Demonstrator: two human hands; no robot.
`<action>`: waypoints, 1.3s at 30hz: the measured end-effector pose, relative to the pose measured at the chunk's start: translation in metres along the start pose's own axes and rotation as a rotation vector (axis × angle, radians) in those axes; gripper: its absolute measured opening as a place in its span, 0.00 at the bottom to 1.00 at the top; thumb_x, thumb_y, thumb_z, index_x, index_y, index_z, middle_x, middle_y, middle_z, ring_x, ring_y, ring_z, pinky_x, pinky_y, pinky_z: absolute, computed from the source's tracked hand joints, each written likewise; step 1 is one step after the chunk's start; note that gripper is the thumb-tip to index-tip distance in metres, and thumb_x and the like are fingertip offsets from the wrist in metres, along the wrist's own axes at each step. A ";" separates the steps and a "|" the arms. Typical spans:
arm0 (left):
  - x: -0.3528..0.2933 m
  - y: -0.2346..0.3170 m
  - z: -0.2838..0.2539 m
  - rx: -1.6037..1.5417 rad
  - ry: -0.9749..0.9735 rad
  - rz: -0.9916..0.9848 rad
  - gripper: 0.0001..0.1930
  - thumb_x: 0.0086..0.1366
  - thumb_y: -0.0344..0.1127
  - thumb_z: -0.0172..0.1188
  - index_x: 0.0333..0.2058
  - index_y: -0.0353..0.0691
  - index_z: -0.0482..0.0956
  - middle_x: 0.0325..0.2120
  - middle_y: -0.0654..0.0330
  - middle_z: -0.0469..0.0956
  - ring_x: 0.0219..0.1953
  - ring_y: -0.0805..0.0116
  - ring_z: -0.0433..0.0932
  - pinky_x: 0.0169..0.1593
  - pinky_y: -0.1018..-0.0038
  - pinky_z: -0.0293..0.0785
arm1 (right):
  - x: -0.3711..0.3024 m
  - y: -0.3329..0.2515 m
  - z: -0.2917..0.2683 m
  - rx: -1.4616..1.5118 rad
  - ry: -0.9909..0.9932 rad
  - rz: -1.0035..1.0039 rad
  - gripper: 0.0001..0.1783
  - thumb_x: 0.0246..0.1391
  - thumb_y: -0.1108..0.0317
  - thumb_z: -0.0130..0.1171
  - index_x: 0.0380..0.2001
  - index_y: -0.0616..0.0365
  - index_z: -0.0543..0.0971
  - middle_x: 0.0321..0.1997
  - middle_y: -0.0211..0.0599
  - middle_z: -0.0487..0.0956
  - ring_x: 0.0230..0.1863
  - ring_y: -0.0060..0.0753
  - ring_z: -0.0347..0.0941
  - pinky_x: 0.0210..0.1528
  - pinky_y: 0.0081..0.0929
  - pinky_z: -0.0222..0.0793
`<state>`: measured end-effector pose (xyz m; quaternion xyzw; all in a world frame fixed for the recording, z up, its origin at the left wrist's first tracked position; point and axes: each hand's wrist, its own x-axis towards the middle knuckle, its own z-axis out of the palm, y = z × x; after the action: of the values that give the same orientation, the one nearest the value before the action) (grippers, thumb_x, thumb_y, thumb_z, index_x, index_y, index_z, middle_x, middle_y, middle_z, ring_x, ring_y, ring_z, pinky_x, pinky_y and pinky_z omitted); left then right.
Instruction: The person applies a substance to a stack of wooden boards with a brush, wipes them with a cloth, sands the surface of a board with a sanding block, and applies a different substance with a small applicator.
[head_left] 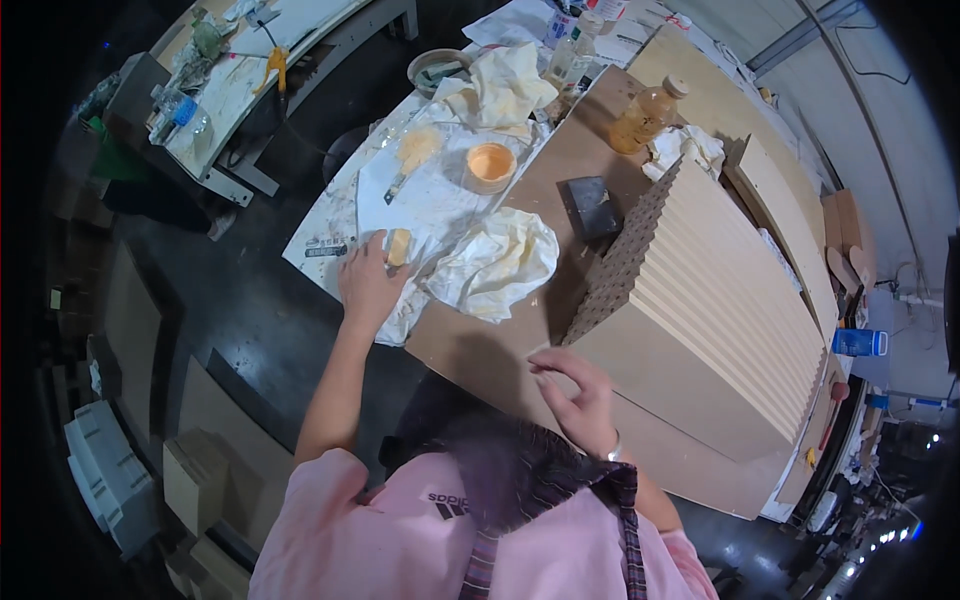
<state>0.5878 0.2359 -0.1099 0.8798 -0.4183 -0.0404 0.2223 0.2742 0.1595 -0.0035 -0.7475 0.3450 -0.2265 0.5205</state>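
Matt, pale fibreboard-like wood in the stacked panels (720,300), smooth on the faces, with rows of drilled holes along the nearer edges; same dull brown board on the desk (480,345). Soft, crumpled cream cloth in the rag (497,262), wrinkled white paper sheet (440,200) smeared with paste, glossy orange filler in the small tub (490,165). Clear, shiny plastic on the amber bottle (645,115), dark rough-looking sanding block (594,205), smooth tan scraper handle (399,247) by the left hand (368,285).
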 end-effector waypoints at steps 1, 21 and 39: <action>-0.002 -0.006 0.003 -0.046 -0.021 -0.003 0.30 0.52 0.38 0.70 0.54 0.39 0.73 0.36 0.56 0.79 0.45 0.53 0.76 0.50 0.57 0.69 | 0.011 -0.001 0.012 0.047 -0.045 0.012 0.12 0.52 0.80 0.56 0.41 0.65 0.81 0.39 0.38 0.82 0.42 0.30 0.80 0.50 0.26 0.74; 0.121 -0.011 0.010 0.064 0.030 0.125 0.11 0.56 0.37 0.68 0.35 0.40 0.79 0.32 0.57 0.77 0.37 0.53 0.78 0.39 0.59 0.74 | 0.119 0.022 0.044 0.866 0.113 0.434 0.14 0.59 0.76 0.58 0.49 0.65 0.78 0.44 0.35 0.82 0.42 0.27 0.78 0.48 0.29 0.77; 0.129 -0.008 -0.001 -0.539 0.074 -0.205 0.05 0.67 0.30 0.58 0.37 0.36 0.80 0.23 0.55 0.81 0.21 0.68 0.78 0.28 0.74 0.72 | 0.139 0.026 0.027 0.894 0.099 0.445 0.13 0.60 0.74 0.58 0.48 0.62 0.79 0.44 0.34 0.82 0.44 0.28 0.79 0.50 0.34 0.76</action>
<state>0.6775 0.1434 -0.0981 0.8277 -0.2928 -0.1402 0.4577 0.3774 0.0665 -0.0401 -0.3479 0.3892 -0.2709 0.8087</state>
